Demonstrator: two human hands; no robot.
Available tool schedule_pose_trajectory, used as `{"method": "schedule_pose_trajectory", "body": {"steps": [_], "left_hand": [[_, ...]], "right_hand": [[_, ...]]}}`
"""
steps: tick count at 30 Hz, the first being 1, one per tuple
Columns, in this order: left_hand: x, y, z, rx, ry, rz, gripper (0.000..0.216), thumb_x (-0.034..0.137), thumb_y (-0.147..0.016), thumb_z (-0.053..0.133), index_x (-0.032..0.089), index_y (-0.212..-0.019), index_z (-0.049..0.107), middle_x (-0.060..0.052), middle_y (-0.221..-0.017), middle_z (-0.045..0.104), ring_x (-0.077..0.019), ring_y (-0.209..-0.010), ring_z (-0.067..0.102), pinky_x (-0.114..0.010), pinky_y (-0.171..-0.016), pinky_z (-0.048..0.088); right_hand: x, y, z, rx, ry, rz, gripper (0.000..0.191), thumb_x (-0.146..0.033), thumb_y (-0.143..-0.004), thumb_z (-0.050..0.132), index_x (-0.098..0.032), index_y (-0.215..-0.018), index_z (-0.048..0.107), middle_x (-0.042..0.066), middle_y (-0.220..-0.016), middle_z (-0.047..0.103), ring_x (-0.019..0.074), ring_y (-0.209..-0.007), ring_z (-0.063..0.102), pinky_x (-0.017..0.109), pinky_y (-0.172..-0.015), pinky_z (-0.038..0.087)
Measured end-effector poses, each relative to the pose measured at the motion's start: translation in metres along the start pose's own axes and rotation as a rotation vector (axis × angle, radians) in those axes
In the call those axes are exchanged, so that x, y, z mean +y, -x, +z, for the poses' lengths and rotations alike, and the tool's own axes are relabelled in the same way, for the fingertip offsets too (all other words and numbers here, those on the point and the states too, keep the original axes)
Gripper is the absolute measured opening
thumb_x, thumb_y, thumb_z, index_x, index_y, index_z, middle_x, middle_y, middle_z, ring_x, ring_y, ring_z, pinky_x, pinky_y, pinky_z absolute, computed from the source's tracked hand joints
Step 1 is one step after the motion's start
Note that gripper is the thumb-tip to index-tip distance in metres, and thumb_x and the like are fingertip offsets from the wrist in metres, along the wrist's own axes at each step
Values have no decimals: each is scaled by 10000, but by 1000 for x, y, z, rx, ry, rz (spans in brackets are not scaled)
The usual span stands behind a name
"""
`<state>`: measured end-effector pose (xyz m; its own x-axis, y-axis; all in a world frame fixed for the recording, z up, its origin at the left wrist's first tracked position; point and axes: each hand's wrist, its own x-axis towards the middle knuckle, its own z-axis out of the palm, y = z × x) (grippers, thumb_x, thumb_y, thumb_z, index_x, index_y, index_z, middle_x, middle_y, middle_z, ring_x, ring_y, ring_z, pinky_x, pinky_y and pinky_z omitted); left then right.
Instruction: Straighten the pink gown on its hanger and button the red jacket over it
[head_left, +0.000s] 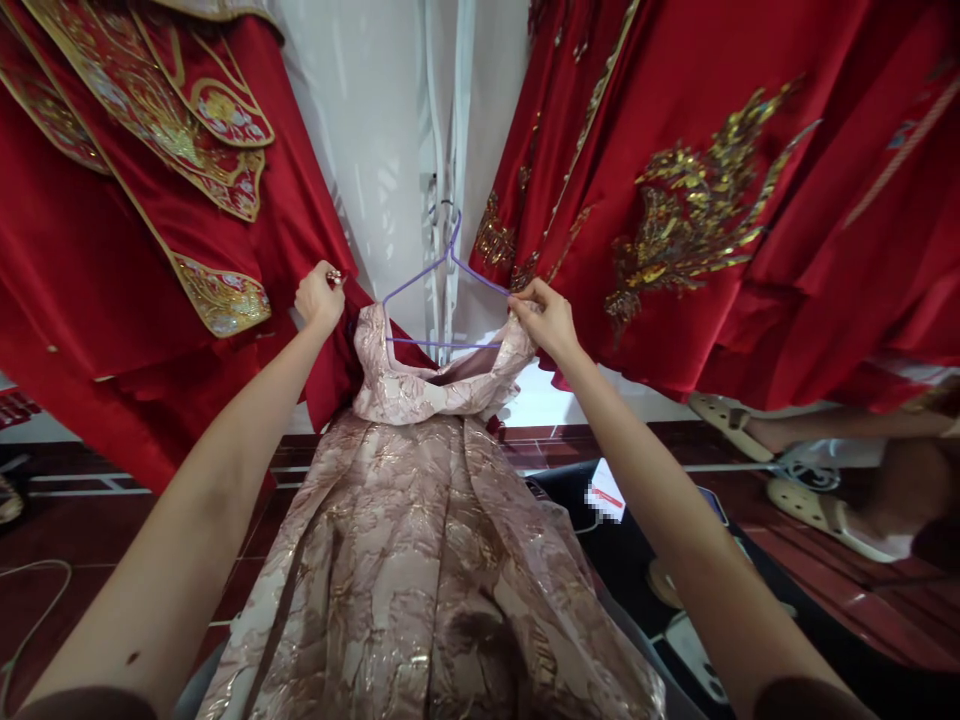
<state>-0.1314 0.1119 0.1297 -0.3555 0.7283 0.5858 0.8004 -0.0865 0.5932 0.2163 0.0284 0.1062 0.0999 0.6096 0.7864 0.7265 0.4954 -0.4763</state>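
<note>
A pale pink brocade dress point(390, 540) with gold threads spreads from the middle of the view down over my lap. Its shoulders rest on a thin purple hanger point(420, 280), whose hook points up. With thumb and fingers, my right hand point(546, 318) pinches the dress's right shoulder strap by the hanger's end. My left hand point(321, 297) is closed, a little left of the other strap and apart from it, in front of a red garment. Something small and dark shows at its fingertips, too small to name.
Red garments with gold embroidery hang on the left point(90, 270) and right point(697, 200), before a white curtain point(360, 120). On the right are another person's feet in cream clogs point(806, 510). A white tag with red print point(606, 492) lies by my right forearm. Dark red tiles point(862, 610) cover the floor.
</note>
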Motion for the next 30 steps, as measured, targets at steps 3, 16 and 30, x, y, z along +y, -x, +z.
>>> {"method": "schedule_pose_trajectory", "body": {"steps": [3, 16, 30], "left_hand": [[12, -1, -1, 55, 29, 23, 284, 398, -841, 502, 269, -1077, 592, -87, -1071, 643, -283, -1028, 573, -376, -844, 415], [44, 32, -56, -224, -409, 500, 437, 465, -897, 386, 155, -1173, 524, -179, -1042, 618, -360, -1084, 537, -447, -889, 385], [95, 36, -5, -219, 236, 362, 240, 333, -870, 450, 145, -803, 584, -74, -768, 606, -198, -799, 575, -307, -789, 433]], "right_hand": [[4, -5, -5, -46, -37, 2, 175, -378, -765, 568, -217, -718, 518, 18, -845, 702, 221, -808, 629, 321, -732, 447], [2, -9, -13, -46, 26, 11, 179, -383, -749, 559, -205, -761, 554, 37, -868, 697, 217, -832, 621, 309, -755, 452], [11, -10, -8, -51, -25, -12, 224, -443, -765, 560, -221, -741, 539, 41, -892, 700, 237, -834, 623, 356, -761, 464]]}}
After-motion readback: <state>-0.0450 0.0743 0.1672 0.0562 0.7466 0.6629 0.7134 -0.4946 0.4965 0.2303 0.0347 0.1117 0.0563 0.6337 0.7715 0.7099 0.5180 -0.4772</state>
